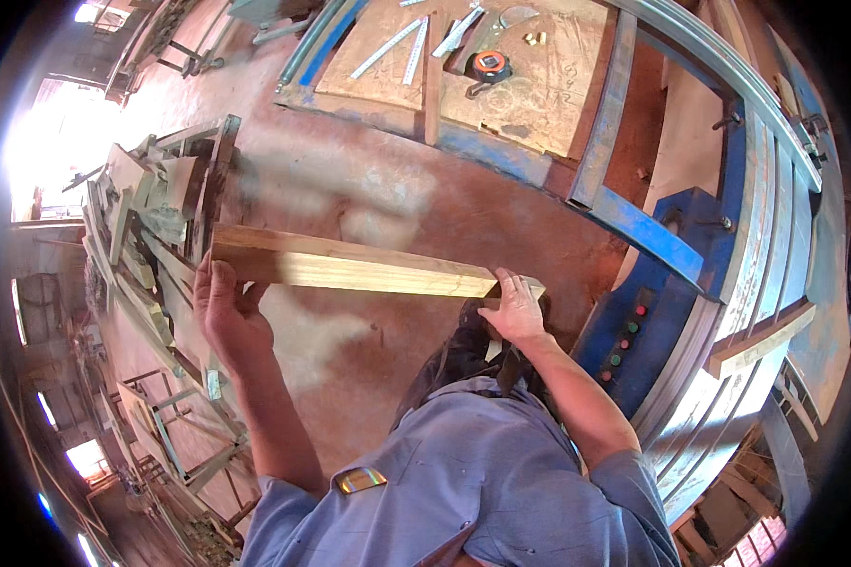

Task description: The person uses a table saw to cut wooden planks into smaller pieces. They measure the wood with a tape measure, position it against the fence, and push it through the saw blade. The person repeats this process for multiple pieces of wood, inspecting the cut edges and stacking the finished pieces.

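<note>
A long squared wooden board (369, 267) spans the space in front of my body, held near both ends. My left hand (229, 307) grips its left end, the thumb on the near face and the fingers mostly hidden behind. Close to the right end, my right hand (515, 307) is closed over the board with its thumb along the lower edge. Light falls on the near face, while the top face and left end are darker.
Ahead stands a blue-framed bench with a wooden top (548, 94), holding a tape measure (489, 65) and white rulers (388, 49). At right is a blue machine (633, 312) with buttons and a slatted metal bed (761, 246); a wood piece (761, 342) lies there. Scrap wood (151, 227) is piled left.
</note>
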Motion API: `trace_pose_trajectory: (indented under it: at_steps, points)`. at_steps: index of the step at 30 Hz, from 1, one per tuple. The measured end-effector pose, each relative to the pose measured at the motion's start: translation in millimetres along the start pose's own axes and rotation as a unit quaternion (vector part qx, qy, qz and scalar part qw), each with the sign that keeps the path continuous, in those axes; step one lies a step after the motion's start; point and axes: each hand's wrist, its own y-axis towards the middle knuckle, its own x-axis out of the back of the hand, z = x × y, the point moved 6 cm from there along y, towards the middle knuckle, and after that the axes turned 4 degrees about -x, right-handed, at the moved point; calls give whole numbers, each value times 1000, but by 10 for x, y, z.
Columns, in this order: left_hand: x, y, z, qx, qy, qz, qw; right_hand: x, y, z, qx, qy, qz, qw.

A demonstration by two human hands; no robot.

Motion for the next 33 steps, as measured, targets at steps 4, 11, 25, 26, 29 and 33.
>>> trace_pose_trajectory:
  at_steps: [4, 11, 25, 26, 29, 33]
  points:
    - [247, 133, -9, 11, 15, -48, 999, 3, 57, -12, 16, -9, -31, 999]
    - [646, 466, -25, 22, 85, -70, 994, 271, -67, 270, 92, -10, -21, 996]
    - [1833, 965, 1029, 184, -38, -86, 978, 1090, -223, 899, 191, -48, -52, 979]
    - [1879, 966, 1084, 188, -41, -84, 978, 1103, -231, 916, 188, -53, -49, 979]
    - [1943, 948, 1115, 191, -19, -98, 976, 1138, -257, 957, 188, -54, -46, 980]
    - [1890, 886, 1031, 210, 22, -86, 974, 1110, -280, 950, 181, -46, -34, 982]
